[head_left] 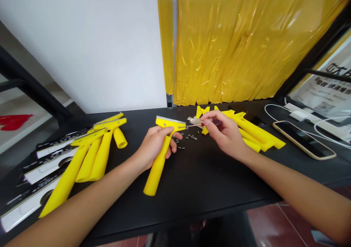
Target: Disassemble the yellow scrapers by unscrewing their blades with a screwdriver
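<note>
"What are the hands doing?"

"The left hand (155,146) is closed around the handle of a yellow scraper (158,166), held up off the table with its metal blade (170,120) at the far edge. The right hand (223,133) grips a small screwdriver (210,123) with a dark red handle, its thin shaft reaching left to the scraper's head."

"And the surface under them?"

"A black table (175,210). Small screws (186,139) are scattered between the hands, and a little metal piece (195,121) lies just past the right hand. More yellow scrapers (255,133) lie in a heap on the right. Another heap of yellow scrapers (95,155) sits on the left, partly over a row of white-and-black cards (49,174)."

"What else is on the table?"

"Over on the right, a phone (303,139) lies screen up near a white cable (274,110) and a white power strip (323,128)."

"And the room?"

"A yellow plastic sheet (233,46) hangs in strips behind the table, beside a white wall (82,46). A printed poster (326,86) stands far right. Red floor tiles (274,228) show near the right, below the table."
</note>
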Demonstrator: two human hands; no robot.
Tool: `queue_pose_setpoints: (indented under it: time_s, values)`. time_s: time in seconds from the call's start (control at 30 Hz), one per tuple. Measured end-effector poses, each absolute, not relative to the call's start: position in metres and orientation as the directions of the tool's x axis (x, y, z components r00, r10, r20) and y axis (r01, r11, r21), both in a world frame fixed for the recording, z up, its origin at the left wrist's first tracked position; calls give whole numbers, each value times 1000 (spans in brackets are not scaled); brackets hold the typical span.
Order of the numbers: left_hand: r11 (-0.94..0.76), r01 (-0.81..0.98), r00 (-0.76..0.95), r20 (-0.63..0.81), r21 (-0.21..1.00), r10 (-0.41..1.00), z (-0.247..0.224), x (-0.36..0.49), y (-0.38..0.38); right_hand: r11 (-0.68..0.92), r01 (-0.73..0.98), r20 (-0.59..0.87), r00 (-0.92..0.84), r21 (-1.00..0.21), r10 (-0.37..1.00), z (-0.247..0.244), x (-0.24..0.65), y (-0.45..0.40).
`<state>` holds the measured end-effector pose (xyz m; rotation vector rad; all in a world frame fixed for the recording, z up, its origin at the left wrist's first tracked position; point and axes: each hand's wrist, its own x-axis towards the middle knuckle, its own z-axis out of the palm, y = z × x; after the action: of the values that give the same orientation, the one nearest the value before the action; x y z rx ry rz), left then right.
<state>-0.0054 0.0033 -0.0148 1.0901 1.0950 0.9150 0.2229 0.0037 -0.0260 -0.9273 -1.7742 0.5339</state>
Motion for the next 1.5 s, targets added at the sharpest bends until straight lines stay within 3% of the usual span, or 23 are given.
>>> queue_pose_setpoints:
  time_s: [0.37,0.47,0.57,0.67,0.8,0.9,1.13,1.5]
  values:
    - [67,83,225,-85,994,971,-4,-19,1,555,98,551,-62,-826,832,-22,221,0]
    - [-47,256,156,7,965,988,1,-23,1,530,25,530,3,-848,848,-20,220,1]
    - [-249,537,96,234,806,967,0,-29,2,535,-42,532,55,-844,845,-19,221,5]
    - [-469,696,275,401,544,874,-7,-33,4,512,-82,507,76,-855,859,-19,221,10]
    - [-658,745,588,361,108,724,-18,-33,4,494,-108,489,70,-863,869,-18,222,12]
    - [-735,670,726,297,-102,621,-24,-30,2,515,-64,516,11,-855,857,-18,221,9]
    - [-773,551,824,346,-313,448,-25,-27,2,593,170,582,-116,-787,805,-22,221,3]
    - [-771,528,840,348,-355,415,-22,-25,0,594,165,572,-162,-787,804,-21,219,2]
